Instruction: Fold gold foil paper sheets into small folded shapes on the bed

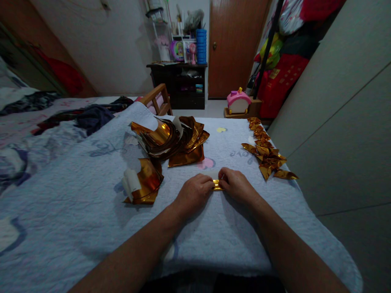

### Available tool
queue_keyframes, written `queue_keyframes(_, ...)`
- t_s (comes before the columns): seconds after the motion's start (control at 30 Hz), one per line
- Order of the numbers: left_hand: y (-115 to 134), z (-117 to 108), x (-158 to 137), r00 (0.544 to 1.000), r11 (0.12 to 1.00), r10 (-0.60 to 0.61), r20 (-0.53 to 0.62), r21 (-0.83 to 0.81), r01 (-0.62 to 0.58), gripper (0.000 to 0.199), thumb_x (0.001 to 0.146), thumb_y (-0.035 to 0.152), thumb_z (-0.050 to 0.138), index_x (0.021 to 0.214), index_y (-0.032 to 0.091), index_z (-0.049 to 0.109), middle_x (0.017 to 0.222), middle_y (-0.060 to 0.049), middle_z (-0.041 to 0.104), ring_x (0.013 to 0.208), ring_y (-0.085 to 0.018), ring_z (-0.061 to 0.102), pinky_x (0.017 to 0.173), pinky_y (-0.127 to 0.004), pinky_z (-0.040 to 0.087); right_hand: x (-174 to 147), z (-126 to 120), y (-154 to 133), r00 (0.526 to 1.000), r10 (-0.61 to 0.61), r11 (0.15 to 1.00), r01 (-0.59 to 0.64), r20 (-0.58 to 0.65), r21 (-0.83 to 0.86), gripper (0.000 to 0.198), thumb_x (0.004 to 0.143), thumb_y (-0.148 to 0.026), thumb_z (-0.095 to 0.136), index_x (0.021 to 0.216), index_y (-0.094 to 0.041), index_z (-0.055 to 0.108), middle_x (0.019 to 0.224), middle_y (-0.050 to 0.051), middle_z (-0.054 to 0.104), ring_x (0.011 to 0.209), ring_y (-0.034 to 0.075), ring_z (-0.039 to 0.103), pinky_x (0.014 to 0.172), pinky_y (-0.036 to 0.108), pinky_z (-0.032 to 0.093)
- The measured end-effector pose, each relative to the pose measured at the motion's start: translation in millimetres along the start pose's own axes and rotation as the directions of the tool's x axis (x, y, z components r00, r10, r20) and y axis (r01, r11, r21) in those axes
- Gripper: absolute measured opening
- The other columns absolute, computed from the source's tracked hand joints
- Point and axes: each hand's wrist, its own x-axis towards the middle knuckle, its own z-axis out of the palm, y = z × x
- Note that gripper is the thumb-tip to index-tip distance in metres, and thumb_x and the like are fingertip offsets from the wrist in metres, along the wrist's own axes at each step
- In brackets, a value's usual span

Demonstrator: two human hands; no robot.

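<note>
A narrow folded strip of gold foil paper (pixel 217 185) lies across the middle of the cloth, its shiny side showing between my hands. My left hand (pixel 197 189) has its fingers closed on the strip's left end. At the right end, my right hand (pixel 233 184) pinches it with thumb and bent fingers. Beyond my left hand sits a large stack of curled gold foil sheets (pixel 166 136). Nearer to me on the left rests a smaller curled pile of gold sheets (pixel 148 181). Folded gold foil pieces (pixel 269 158) are heaped along the right edge.
A pale blue patterned cloth (pixel 100 228) covers the surface under my arms. A grey cabinet side (pixel 345 122) rises close on the right. Bedding and clothes (pixel 94 118) lie at the left. Behind stand a wooden chair (pixel 157 99), a dark shelf unit (pixel 180 87) and a pink toy (pixel 238 101).
</note>
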Motion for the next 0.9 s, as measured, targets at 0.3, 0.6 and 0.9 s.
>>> queue_keyframes(0.3,0.8,-0.5,0.6,1.000,1.000,-0.008,0.009,0.002,0.008,0.016,0.095,0.014,0.055,0.092,0.018,0.071,0.092,-0.006,0.071,0.093,-0.020,0.065,0.087,-0.034,0.055,1.2,-0.8,3.6,0.999,0.002,0.998,0.000,-0.034,0.060,0.018,0.082,-0.009,0.054,0.094,-0.016,0.065,0.085,0.004,0.069,0.071,0.014,0.055,0.065,0.024,0.036)
queue_keyframes(0.6,-0.1,1.2,1.2,1.000,1.000,-0.013,0.011,0.005,0.013,0.013,0.093,0.013,0.059,0.093,0.017,0.071,0.096,-0.007,0.072,0.094,-0.021,0.065,0.087,-0.035,0.056,2.8,-3.5,5.7,0.991,0.063,0.993,-0.050,-0.119,0.109,0.023,0.081,-0.006,0.049,0.093,-0.014,0.067,0.090,0.008,0.071,0.080,0.018,0.060,0.073,0.026,0.040)
queue_keyframes(0.9,0.3,1.6,1.9,1.000,1.000,0.001,0.028,0.022,-0.001,0.014,0.093,0.013,0.060,0.100,0.018,0.071,0.100,-0.007,0.071,0.095,-0.021,0.062,0.084,-0.034,0.054,2.1,-7.7,6.9,0.991,0.080,0.996,-0.083,-0.104,-0.032,0.027,0.093,-0.017,0.045,0.082,-0.015,0.069,0.084,0.009,0.071,0.077,0.018,0.058,0.070,0.027,0.036)
